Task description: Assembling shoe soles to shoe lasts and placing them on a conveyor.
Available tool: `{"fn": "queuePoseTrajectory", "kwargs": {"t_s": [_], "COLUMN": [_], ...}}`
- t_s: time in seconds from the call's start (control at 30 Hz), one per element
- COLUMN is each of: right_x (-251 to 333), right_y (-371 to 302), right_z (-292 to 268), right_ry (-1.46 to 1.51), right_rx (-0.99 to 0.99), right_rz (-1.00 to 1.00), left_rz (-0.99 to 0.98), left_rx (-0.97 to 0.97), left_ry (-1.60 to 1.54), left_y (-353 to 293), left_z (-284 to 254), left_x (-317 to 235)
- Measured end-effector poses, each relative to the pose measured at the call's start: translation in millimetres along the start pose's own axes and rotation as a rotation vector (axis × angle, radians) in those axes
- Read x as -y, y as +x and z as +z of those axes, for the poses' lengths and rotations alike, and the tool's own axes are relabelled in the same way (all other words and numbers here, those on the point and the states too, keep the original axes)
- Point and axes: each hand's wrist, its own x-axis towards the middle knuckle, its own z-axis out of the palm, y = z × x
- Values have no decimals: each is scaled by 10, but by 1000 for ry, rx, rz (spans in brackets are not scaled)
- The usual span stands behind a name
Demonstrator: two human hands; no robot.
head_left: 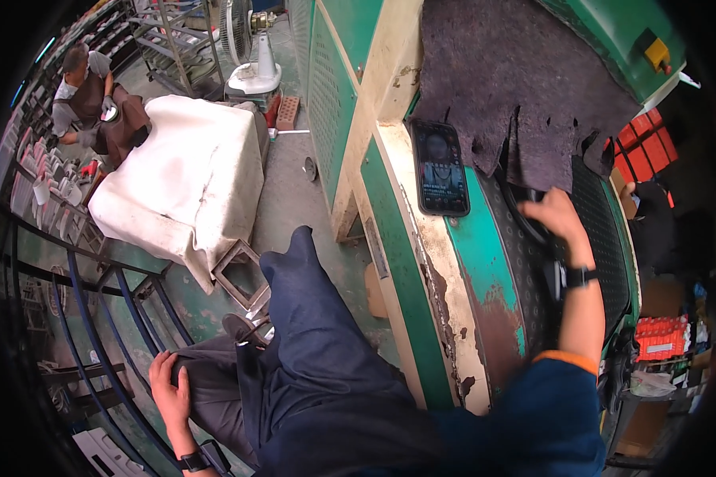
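My left hand (169, 389) lies on my left thigh with its fingers stretched over the dark trouser cloth, holding nothing. On the right, my right hand (558, 216) is over the black, studded surface (542, 274) of a green and cream machine. Its thumb points left beside a curved black strip (521, 208); the other fingers are blurred and partly hidden. Just beyond it hangs the ragged edge of a dark brown, leather-like sheet (525, 79). A phone (440, 168) with its screen lit lies on the machine's cream edge, left of this hand.
A white-covered block (179, 175) stands on the floor at left, with a person (95, 111) seated behind it. Black metal bars (95, 334) run along my left. A fan (237, 32) stands at the back. Red packages (661, 338) are stacked at far right.
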Motion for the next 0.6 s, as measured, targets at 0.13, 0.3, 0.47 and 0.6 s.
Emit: {"fn": "queuePoseTrajectory", "kwargs": {"t_s": [0.13, 0.3, 0.47, 0.6], "right_x": [-760, -790, -880, -925], "right_y": [-609, -660, -475, -733], "right_z": [258, 482, 555, 487], "right_ry": [220, 531, 875, 1438], "right_rx": [-259, -371, -361, -298], "right_rz": [-472, -381, -337, -258], "left_rz": [32, 102, 466, 718], "left_rx": [62, 77, 203, 326], "left_ry": [7, -174, -456, -645], "left_y": [72, 396, 534, 390], "left_z": [-165, -211, 80, 153], "left_x": [77, -308, -869, -1253]}}
